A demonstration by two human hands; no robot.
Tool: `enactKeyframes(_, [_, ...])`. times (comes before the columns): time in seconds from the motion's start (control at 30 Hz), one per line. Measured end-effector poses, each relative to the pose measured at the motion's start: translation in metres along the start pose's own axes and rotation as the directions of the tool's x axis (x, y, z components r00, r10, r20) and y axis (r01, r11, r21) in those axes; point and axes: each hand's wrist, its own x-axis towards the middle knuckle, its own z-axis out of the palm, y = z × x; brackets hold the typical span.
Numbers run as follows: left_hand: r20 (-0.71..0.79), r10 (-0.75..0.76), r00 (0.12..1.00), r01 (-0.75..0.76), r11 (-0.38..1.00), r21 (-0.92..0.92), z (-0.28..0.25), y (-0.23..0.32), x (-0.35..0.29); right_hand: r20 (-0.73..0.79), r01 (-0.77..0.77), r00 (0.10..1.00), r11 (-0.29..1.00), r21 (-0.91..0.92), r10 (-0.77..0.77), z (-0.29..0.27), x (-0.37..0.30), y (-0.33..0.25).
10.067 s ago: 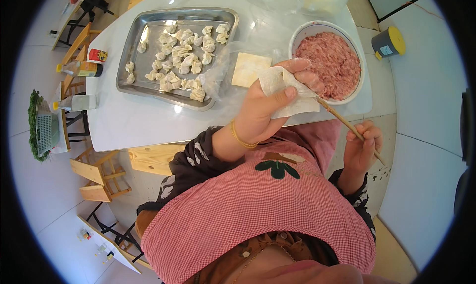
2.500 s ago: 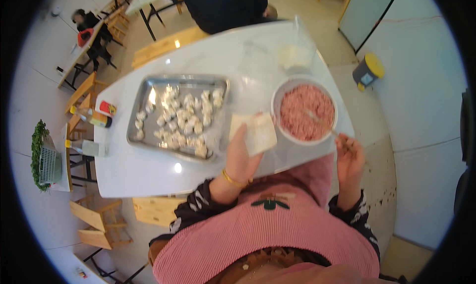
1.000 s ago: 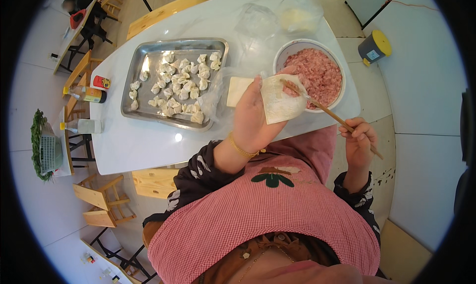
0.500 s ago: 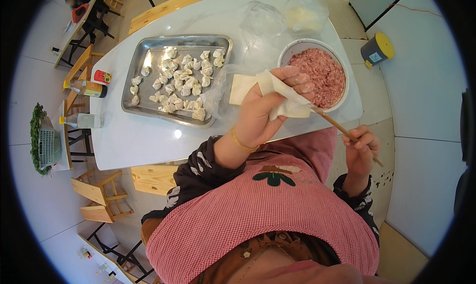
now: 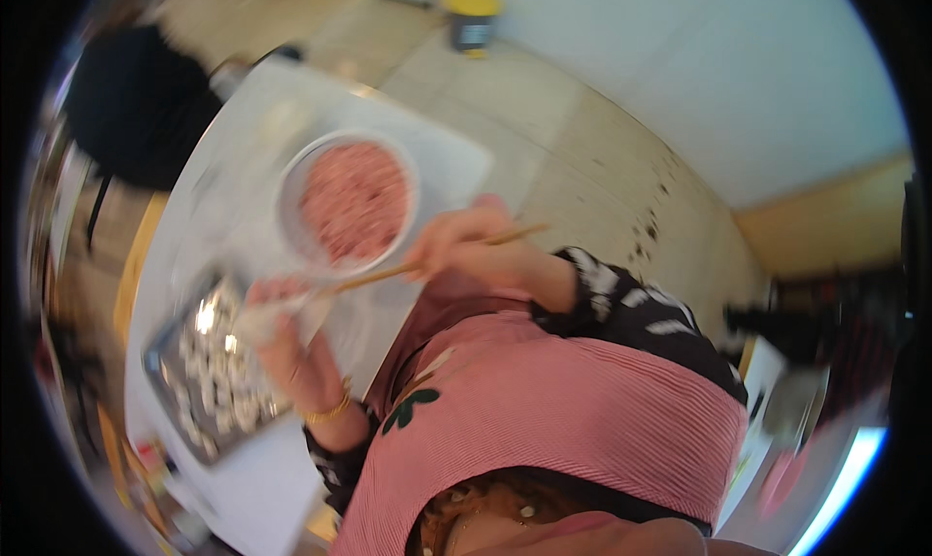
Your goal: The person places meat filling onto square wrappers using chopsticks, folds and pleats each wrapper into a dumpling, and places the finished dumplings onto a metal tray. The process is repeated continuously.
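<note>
My left hand [image 5: 291, 357], blurred, is closed on a pale dough wrapper [image 5: 267, 321] between the bowl and the tray. In my right hand [image 5: 471, 250] is a thin wooden stick [image 5: 379, 276], gripped near its rear part. Its tip reaches the wrapper in the left hand. Just beyond the hands stands a white bowl [image 5: 289, 202] filled with pink minced meat [image 5: 357, 199]. To the left lies a shallow metal tray [image 5: 167, 374] bearing several rows of white wrapped dumplings [image 5: 221, 386]. The motion blur hides the wrapper's exact folds.
The white table [image 5: 277, 493] carries the bowl and tray, its right corner near my right hand. A person in dark clothing [image 5: 141, 110] is at the far left. A grey bin with a yellow lid [image 5: 473, 20] stands on the floor by the wall.
The view has swung to the right, so the bowl, tray and table now appear farther left and turned. The stick's tip is still at the wrapper, and both hands keep their holds.
</note>
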Motion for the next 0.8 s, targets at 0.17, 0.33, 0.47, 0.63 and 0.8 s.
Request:
enactKeyframes(0.17, [-0.044, 0.006, 0.999, -0.007, 1.0, -0.018, -0.011, 0.004, -0.001, 0.001, -0.024, 1.0, 0.982, 0.186, 0.024, 0.013, 0.001, -0.001])
enactKeyframes(0.33, [-0.121, -0.071, 0.99, 0.053, 0.987, -0.151, -0.02, -0.001, 0.003, 0.068, -0.014, 0.998, 0.995, 0.1, 0.007, 0.015, 0.003, 0.002])
enactKeyframes(0.47, [0.143, -0.123, 0.982, 0.169, 0.911, -0.377, -0.035, -0.004, 0.01, 0.06, -0.068, 0.996, 0.996, 0.057, 0.064, 0.011, 0.0, 0.001])
enactKeyframes(0.63, [-0.213, -0.231, 0.949, 0.186, 0.96, -0.211, -0.035, -0.012, -0.009, 0.091, -0.009, 0.996, 0.99, -0.14, 0.022, -0.003, -0.006, 0.007])
enactKeyframes(0.8, [0.043, -0.135, 0.99, 0.138, 0.846, -0.516, -0.025, -0.002, 0.0, -0.04, 0.118, 0.992, 0.99, -0.078, -0.121, 0.001, 0.0, 0.028])
